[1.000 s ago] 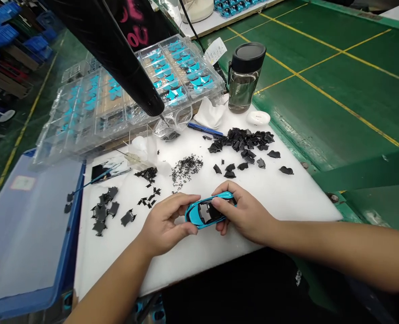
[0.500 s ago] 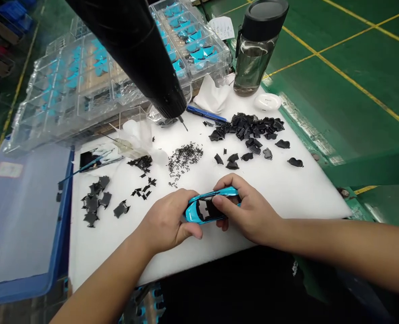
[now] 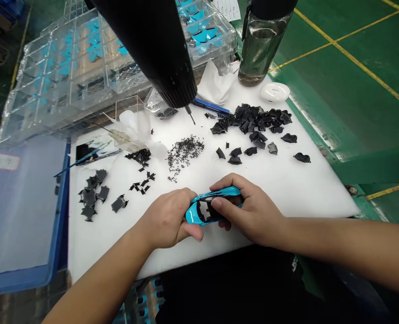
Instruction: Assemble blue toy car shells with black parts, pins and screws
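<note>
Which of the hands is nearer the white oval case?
Right. The right hand is on the near side of the white oval case, slightly left; the left hand is much farther left.

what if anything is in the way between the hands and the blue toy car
Nothing visible: the left hand and right hand both grip the blue toy car directly. The black driver and small black pieces are beyond it, not between.

1. The toy car (image 3: 205,210) has a glossy turquoise body and a dark cabin with a paler patch inside.
2. It is held at both ends, cabin side up, its right end angled slightly away.
3. It is nearer the viewer than the screw heap (image 3: 186,153), slightly rightward.
</note>
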